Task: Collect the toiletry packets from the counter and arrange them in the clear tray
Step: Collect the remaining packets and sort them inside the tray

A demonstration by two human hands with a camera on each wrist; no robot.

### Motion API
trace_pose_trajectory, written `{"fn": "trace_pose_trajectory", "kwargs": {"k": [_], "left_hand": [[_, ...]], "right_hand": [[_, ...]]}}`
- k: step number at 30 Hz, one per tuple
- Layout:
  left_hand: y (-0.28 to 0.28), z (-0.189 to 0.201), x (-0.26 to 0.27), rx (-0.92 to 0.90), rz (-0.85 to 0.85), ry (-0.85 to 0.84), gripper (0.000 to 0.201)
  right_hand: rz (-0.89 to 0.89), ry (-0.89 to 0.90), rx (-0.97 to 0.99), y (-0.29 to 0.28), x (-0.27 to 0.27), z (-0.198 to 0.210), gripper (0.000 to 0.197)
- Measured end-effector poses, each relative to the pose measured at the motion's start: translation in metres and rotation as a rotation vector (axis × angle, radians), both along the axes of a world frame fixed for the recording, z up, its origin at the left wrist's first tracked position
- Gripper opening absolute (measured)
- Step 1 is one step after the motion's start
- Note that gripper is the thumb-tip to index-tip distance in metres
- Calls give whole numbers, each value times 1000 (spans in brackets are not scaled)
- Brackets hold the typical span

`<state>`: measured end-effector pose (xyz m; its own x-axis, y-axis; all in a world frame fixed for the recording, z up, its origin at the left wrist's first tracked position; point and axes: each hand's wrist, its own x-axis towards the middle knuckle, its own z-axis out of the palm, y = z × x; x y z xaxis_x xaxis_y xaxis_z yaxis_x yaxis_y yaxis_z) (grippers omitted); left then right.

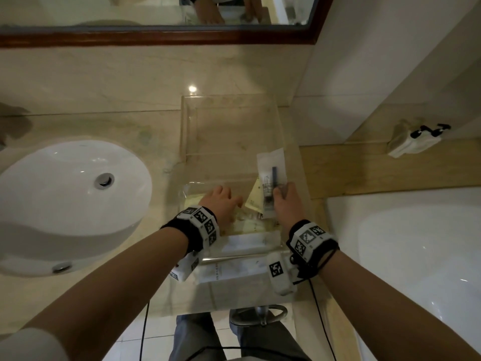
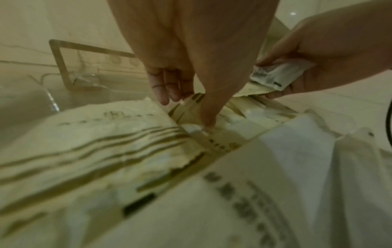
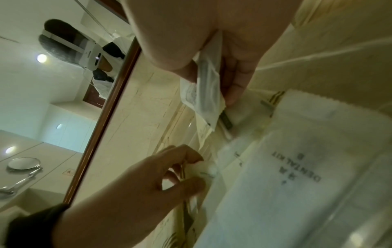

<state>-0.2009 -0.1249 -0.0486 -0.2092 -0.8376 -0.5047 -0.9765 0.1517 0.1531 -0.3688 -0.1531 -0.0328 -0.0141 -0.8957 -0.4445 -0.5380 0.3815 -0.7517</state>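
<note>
While the right hand [image 1: 286, 204] clamped a clear toothbrush packet [image 1: 269, 173] and a cream sachet [image 1: 253, 199] above the clear tray [image 1: 188, 126], the left hand [image 1: 221, 201] pinched a flat sachet [image 3: 208, 170] inside it: light, limp, slippery film, probably best gripped by its sealed edges.

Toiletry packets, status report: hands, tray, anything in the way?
Left hand pinches cream packet inside clear tray. Right hand grips white packet over tray. Dental kit packet lies near wrists; no obstruction seen.
</note>
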Motion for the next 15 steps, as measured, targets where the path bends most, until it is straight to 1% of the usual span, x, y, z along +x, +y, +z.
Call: {"fn": "trace_pose_trajectory", "kwargs": {"k": [3, 8, 9, 10, 12, 13, 15], "left_hand": [[-1, -1, 1, -92, -101, -54, 38], [-2, 4, 0, -183, -281, -103, 41], [-1, 6, -1, -236, -314, -122, 40], [0, 9, -3, -272, -306, -130, 39], [2, 12, -4, -310, -227, -84, 42], [4, 12, -3, -288, -162, -45, 43], [6, 14, 1, -222, -26, 18, 38]], "right_hand": [[17, -11, 4, 1, 1, 0, 9], [-19, -29, -18, 3, 1, 1, 9], [-33, -34, -16, 4, 1, 0, 8], [-42, -41, -15, 4, 1, 1, 8], [-42, -47, -22, 5, -1, 2, 7], [-30, -46, -28, 5, -1, 2, 7], [11, -43, -46, 7, -1, 2, 7]]}}
